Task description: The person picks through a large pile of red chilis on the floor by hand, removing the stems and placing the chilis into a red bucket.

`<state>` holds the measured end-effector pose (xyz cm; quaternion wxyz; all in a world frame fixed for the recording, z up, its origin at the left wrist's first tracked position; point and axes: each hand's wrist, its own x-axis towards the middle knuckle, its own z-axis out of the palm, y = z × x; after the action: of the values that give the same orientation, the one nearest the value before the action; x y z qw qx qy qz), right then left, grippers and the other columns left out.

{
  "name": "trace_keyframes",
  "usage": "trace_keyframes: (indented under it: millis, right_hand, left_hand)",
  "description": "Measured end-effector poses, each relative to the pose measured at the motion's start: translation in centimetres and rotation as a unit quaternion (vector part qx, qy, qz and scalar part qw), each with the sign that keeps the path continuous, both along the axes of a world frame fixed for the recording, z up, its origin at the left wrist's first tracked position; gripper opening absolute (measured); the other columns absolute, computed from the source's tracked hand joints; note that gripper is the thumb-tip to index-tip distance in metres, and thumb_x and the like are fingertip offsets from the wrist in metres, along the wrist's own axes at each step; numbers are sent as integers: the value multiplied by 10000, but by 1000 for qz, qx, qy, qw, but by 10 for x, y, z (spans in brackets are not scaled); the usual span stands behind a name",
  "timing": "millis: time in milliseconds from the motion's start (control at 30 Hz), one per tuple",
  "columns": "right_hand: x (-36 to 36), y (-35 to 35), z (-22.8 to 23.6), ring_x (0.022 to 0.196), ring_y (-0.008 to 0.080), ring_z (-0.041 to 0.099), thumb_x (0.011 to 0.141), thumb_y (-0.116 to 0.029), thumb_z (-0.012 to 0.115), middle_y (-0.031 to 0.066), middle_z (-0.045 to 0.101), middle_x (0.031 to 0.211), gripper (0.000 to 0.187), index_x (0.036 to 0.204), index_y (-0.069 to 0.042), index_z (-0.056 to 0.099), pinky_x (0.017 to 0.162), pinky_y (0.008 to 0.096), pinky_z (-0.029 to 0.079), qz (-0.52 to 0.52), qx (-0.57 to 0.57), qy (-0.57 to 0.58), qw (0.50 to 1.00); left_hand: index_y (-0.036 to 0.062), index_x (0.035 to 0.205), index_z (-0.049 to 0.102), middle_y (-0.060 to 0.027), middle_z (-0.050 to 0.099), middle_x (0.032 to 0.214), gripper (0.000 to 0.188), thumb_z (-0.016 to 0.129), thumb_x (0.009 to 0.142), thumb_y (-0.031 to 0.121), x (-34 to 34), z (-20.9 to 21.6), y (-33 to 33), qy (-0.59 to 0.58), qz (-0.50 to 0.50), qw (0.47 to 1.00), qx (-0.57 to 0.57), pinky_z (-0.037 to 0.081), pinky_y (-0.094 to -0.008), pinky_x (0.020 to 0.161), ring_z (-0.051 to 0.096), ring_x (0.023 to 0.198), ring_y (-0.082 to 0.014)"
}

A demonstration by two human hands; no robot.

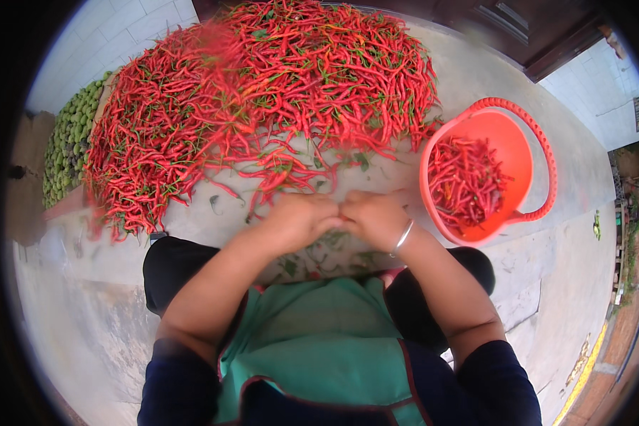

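My left hand [299, 221] and my right hand [376, 219] meet in front of my lap, fingertips touching or nearly so. The fingers of both are closed in a pinch; whatever is between them is small, blurred and hidden by the hands. A silver bangle [402, 237] circles my right wrist. Just beyond the hands lie loose red chili peppers [280, 174], strays from a large heap of red chilies [284, 78] with green stems. To the right, a red-orange plastic basket [520, 160] with a braided-looking handle holds stemless-looking red chilies [467, 184].
Green stems and leaf scraps [326, 259] litter the concrete floor [575, 234] under my hands. A pile of round green fruit [71, 138] sits at the far left by a white tiled wall. A dark door [504, 28] stands behind the heap. My knees flank the work spot.
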<state>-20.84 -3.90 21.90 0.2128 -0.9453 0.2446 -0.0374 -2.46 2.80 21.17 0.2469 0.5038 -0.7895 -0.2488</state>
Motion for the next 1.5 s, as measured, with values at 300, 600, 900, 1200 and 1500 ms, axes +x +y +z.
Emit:
trace_keyframes:
  millis: [300,600,900,1200,1500]
  right_hand:
    - [-108,-63,48,983,334,526,690,-104,686,176,558,1058,440,1108,-68,553,853,397,439,-336,-217,59,914]
    - [21,-59,-135,862,305,599,796,-316,571,159,625,948,295,899,-46,631,770,399,470,-257,88,77,959]
    - [58,-52,-211,799,289,610,749,-230,639,139,621,871,237,862,-24,609,699,385,482,-426,297,-21,854]
    - [69,4,-185,838,293,598,729,-75,538,130,569,920,215,942,-93,567,708,382,496,-37,-30,116,992]
    - [54,-29,-95,832,309,590,788,-156,584,144,591,875,150,877,-38,566,687,397,467,-56,134,41,989]
  left_hand:
    - [69,1036,549,-115,571,972,304,624,795,237,-26,-70,28,-46,-43,992,113,456,-396,793,557,927,-293]
    - [56,985,569,-144,613,927,260,612,779,209,28,-108,-8,-185,118,933,286,476,-412,769,588,891,-300]
    - [61,961,590,-92,655,859,193,590,796,162,69,-100,-21,-26,289,935,202,491,-362,700,632,778,-249]
    - [55,998,591,-105,659,871,215,567,813,161,70,-83,-21,19,286,944,163,485,-361,716,628,781,-249]
    - [66,1105,537,-138,559,1103,358,633,764,116,49,-54,-3,-55,142,981,-121,447,-375,849,542,1021,-308]
